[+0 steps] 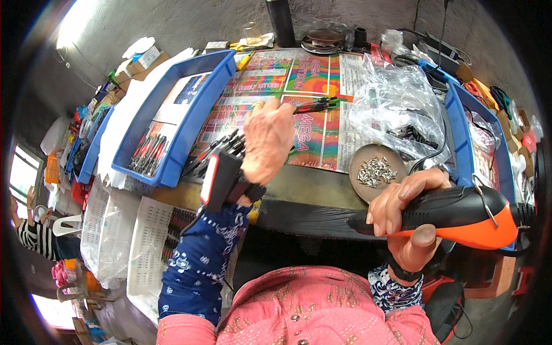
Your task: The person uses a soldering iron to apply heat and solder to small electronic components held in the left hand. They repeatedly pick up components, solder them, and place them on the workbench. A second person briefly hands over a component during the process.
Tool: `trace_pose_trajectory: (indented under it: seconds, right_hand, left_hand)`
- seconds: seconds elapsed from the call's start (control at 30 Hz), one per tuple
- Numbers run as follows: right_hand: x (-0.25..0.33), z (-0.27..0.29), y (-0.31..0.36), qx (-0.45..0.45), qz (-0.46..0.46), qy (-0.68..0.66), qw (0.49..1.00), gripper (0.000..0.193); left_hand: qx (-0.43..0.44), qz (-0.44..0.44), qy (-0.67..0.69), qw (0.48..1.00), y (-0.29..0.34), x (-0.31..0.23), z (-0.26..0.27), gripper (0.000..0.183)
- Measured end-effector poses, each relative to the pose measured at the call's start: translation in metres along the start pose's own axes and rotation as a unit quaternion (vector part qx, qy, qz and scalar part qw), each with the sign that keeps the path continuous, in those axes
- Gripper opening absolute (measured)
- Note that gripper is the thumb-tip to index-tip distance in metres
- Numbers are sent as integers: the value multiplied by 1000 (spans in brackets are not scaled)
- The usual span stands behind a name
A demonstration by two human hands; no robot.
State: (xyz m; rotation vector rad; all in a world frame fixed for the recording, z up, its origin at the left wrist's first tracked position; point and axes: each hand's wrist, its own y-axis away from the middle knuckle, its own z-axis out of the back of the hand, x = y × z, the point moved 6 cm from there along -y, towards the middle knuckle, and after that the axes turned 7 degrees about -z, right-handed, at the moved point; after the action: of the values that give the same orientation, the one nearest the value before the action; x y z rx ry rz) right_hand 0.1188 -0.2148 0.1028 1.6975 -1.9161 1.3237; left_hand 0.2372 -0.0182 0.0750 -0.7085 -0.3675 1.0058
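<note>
My left hand [269,135] is closed over the printed sheet, gripping thin pieces [319,106] in black, red and green; the fingers hide their near ends. Beside its wrist lies a heap of similar black and red pieces [198,164]. At the right, my right hand [411,210] wraps round a corded black and orange electric screwdriver [468,215], its narrow end pointing left above the table's near edge. Just beyond that hand sits a round brown dish [372,150] holding many small silvery metal parts [376,172].
A long blue tray [192,129] with more red and black pieces stands at the left, another blue tray [460,126] at the right. Clear plastic bags [397,98] lie between sheet and right tray. White baskets [144,241] stand below at the left. A dark cylinder [280,23] stands at the back.
</note>
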Motion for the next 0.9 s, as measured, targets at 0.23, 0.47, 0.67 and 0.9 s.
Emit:
trace_pose_trajectory:
  seconds: [0.23, 0.47, 0.67, 0.9]
  right_hand:
    - [7, 26, 0, 0, -11, -5, 1000, 51]
    - [7, 39, -1, 22, -16, -16, 999, 53]
    - [8, 31, -1, 3, -1, -16, 1000, 52]
    - [16, 13, 3, 20, -11, 117, 993, 52]
  left_hand:
    - [46, -15, -15, 999, -33, -5, -60, 18]
    - [62, -4, -54, 997, -33, 2, -80, 16]
    - [29, 9, 38, 999, -35, 4, -69, 12]
    - [18, 82, 359, 929, -20, -24, -11, 12]
